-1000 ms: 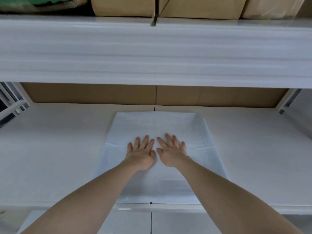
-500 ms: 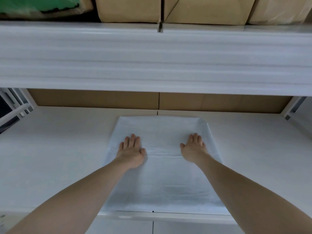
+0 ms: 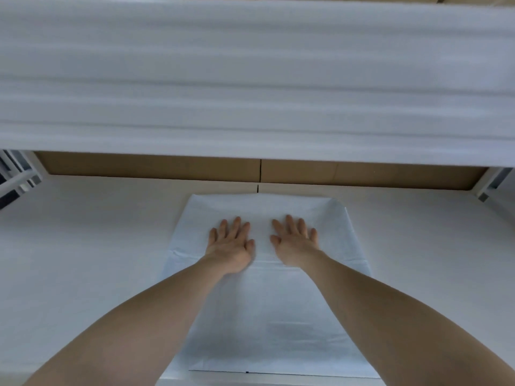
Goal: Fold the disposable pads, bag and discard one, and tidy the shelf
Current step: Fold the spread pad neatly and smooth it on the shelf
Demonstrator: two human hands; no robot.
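- A pale blue-white disposable pad (image 3: 267, 307) lies flat on the white shelf (image 3: 83, 260), in the lower centre of the frame, its near edge at the shelf's front lip.
- The pad's far end, in the middle of the frame, shows a fold line running across it just below the hands.
- The left hand (image 3: 231, 243) rests palm down on the pad, left of centre, fingers straight and slightly spread, gripping nothing.
- The right hand (image 3: 295, 242) lies palm down just beside it, right of centre, fingers likewise straight and flat on the pad; the two thumbs are near each other but apart.
- Both bare forearms reach in from the lower corners of the frame.
- Brown cardboard panels (image 3: 167, 168) line the back of the shelf, across the middle of the frame.
- A white upper shelf edge (image 3: 250, 79) fills the upper half of the frame, blurred.
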